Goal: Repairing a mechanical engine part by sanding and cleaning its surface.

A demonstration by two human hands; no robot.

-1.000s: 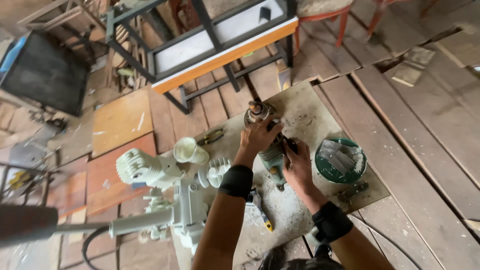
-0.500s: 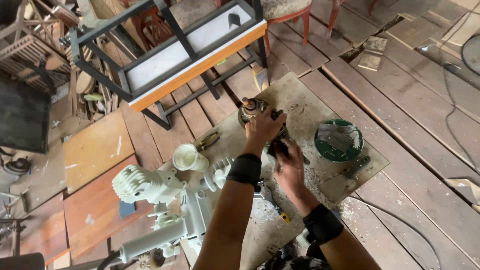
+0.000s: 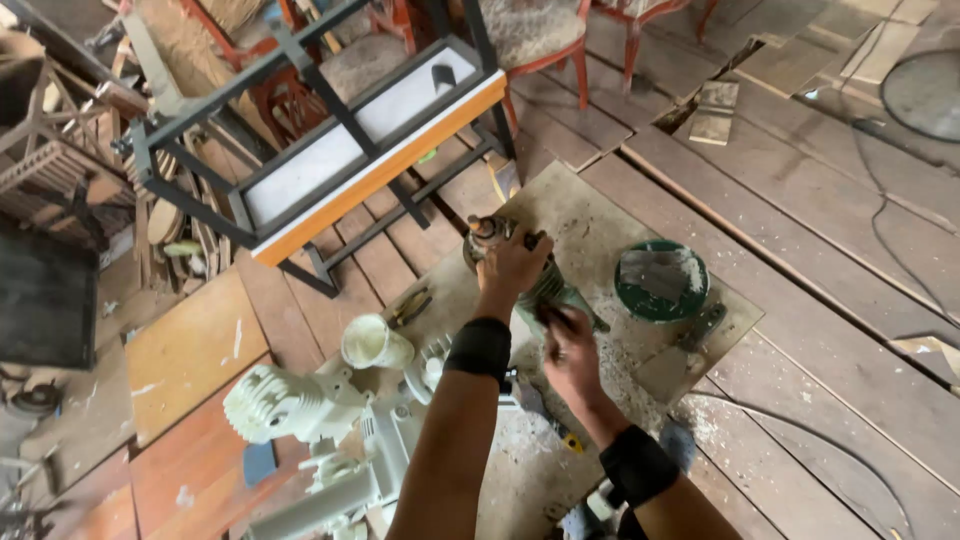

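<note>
Down on the dusty board (image 3: 600, 215) on the floor, the left hand (image 3: 512, 268) clenches the motor's (image 3: 540, 285) upper end while the right hand (image 3: 568, 350) grasps its lower end, its long axis running away from the person, bucket (image 3: 660, 282) just beside.

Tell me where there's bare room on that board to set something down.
Bare board lies beyond the left hand, toward the overturned bench. Another patch sits between the right hand and green bowl. Crowded near the white machine parts.
</note>
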